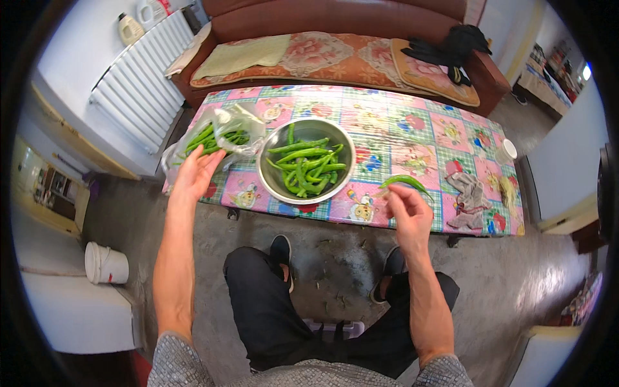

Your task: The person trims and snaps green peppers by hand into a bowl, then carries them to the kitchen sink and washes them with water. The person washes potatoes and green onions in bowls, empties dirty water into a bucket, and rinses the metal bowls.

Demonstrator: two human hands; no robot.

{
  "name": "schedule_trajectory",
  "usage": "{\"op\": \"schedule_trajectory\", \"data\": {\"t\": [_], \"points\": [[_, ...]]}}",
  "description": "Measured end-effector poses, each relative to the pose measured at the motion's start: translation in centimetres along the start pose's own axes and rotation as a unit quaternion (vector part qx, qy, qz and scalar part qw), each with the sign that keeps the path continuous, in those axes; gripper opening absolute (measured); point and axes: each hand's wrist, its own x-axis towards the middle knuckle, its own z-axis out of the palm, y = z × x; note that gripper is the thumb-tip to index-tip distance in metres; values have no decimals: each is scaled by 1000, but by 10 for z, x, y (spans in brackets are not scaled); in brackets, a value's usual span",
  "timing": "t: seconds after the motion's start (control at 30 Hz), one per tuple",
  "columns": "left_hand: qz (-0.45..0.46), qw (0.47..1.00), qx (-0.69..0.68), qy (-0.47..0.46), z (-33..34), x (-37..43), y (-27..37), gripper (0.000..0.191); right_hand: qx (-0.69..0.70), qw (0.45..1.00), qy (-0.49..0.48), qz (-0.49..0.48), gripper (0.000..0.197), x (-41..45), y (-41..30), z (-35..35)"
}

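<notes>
My left hand [197, 175] is at the near side of a clear plastic bag [232, 121] of green chili peppers, its palm turned up and fingers apart; the fingertips overlap the bag's lower edge. Right of the bag, a steel bowl [349, 167] contains many long green peppers [303, 164]. To the right of the bowl, my right hand [411, 210] pinches something small between thumb and fingers, and a single green pepper [405, 181] shows just above the fingertips. Whether that pepper is in the grip or just behind it is hard to tell.
The low table has a patterned cover [367, 111]. Toward its right end are a crumpled grey cloth [466, 193], a white cup [506, 152] and dry plant scraps [508, 191]. A sofa [333, 14] stands behind. Green bits lie on the floor; a white bucket [106, 263] stands left.
</notes>
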Motion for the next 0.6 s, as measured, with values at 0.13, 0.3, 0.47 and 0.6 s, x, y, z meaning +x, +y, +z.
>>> {"op": "schedule_trajectory", "data": {"t": [0.13, 0.3, 0.47, 0.6], "points": [[-4, 999, 39, -14, -32, -15, 3, 50, -153, 981, 110, -51, 22, 25, -5, -40], [14, 997, 60, 38, -3, -37, -10, 45, -379, 919, 110, -15, 23, 38, 15, -110], [93, 990, 99, 38, -9, -42, -16, 44, -441, 892, 67, -79, 23, 34, 16, -100], [246, 955, 135, 97, 53, -90, -41, 39, -525, 843, 52, -102, 21, 44, 25, -93]]}}
